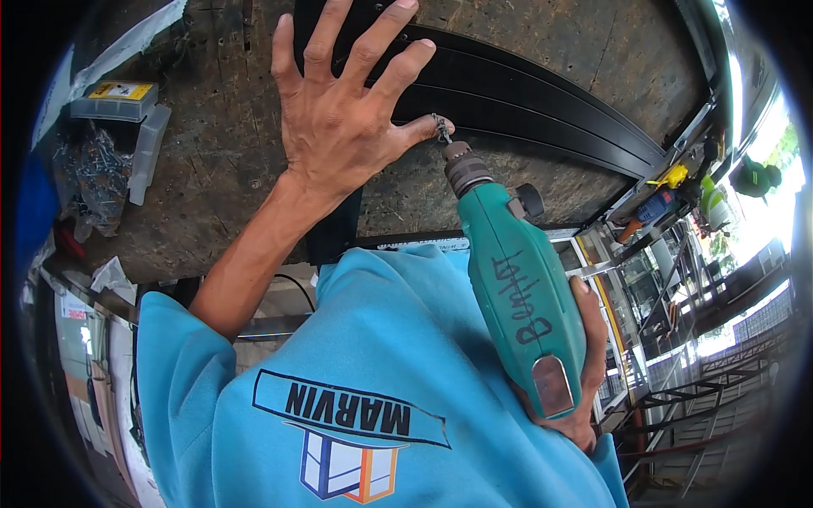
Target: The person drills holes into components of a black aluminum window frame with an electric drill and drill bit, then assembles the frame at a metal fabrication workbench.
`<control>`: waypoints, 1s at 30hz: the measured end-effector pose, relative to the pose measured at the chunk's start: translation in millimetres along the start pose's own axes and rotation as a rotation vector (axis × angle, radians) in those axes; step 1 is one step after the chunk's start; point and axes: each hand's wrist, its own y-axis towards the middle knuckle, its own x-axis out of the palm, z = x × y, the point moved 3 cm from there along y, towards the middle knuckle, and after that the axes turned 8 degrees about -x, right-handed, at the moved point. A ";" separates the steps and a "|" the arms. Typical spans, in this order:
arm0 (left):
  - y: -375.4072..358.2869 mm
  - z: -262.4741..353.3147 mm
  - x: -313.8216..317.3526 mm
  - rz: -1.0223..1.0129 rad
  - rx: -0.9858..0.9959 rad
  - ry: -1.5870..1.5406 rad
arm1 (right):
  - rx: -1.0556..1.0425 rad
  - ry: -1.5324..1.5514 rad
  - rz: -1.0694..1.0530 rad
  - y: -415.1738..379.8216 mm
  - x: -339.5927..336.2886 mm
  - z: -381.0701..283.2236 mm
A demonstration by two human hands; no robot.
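My left hand (339, 110) lies palm down with fingers spread, its fingertips over a long black metal profile (525, 93) on the wooden workbench. Its thumb stretches toward the drill bit (445, 134), which has curled metal shavings around it and overlaps the thumb tip in this view. My right hand (595, 339) is wrapped round a green power drill (521, 279) with handwriting on its body. The drill's chuck (466, 167) points away from me toward the profile's near edge. Most of my right fingers are hidden behind the drill body.
A clear plastic box with a yellow label (123, 91) and a bag of screws (100, 173) lie on the bench (212, 186) at left. At right are a blue-and-orange tool (650, 212), a yellow item (671, 176) and metal frames (703, 394).
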 end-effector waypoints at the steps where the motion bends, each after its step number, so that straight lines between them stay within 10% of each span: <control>1: 0.1 0.1 -0.1 -0.001 -0.001 -0.001 | 0.000 0.000 0.000 0.2 0.0 -0.2; 30: -1.0 -6.6 -9.7 -0.103 0.063 0.065 | -0.002 -0.137 -0.060 21.7 1.3 -18.0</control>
